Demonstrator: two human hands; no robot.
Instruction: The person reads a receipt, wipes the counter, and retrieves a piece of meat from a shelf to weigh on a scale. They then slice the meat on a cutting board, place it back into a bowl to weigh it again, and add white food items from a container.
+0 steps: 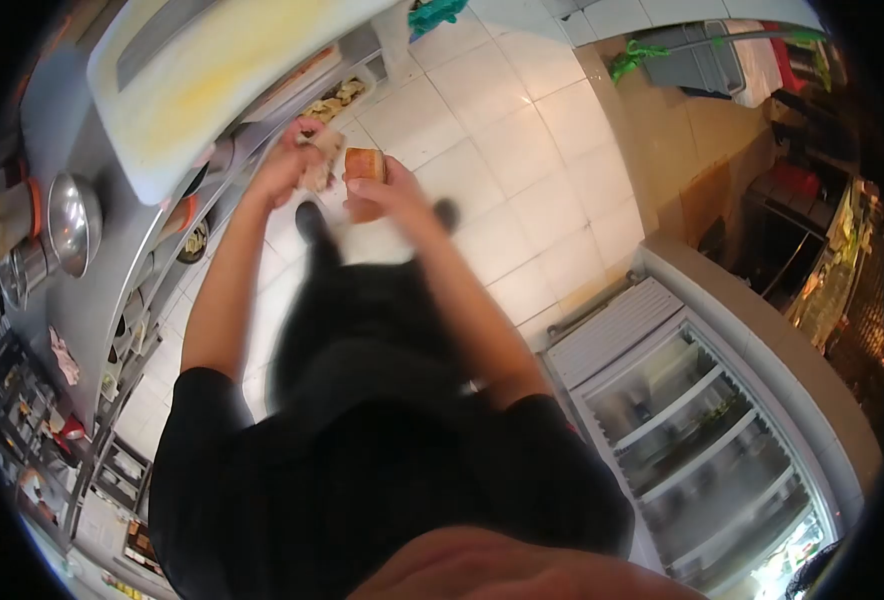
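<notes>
Presently we hold a bread roll [365,165] gripped in the right hand [387,190] above the tiled floor [522,150]; the left hand [297,160] clutches a pale piece beside it. Filling seems under way; steady alignment comes next.

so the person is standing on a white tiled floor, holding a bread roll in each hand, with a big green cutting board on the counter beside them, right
Not quite: the cutting board on the counter is white with a yellowish stain, not green. The head view shows this. The rest holds: the person stands on the white tiled floor, with the left hand on a pale piece of bread and the right hand on a browner roll.
</notes>
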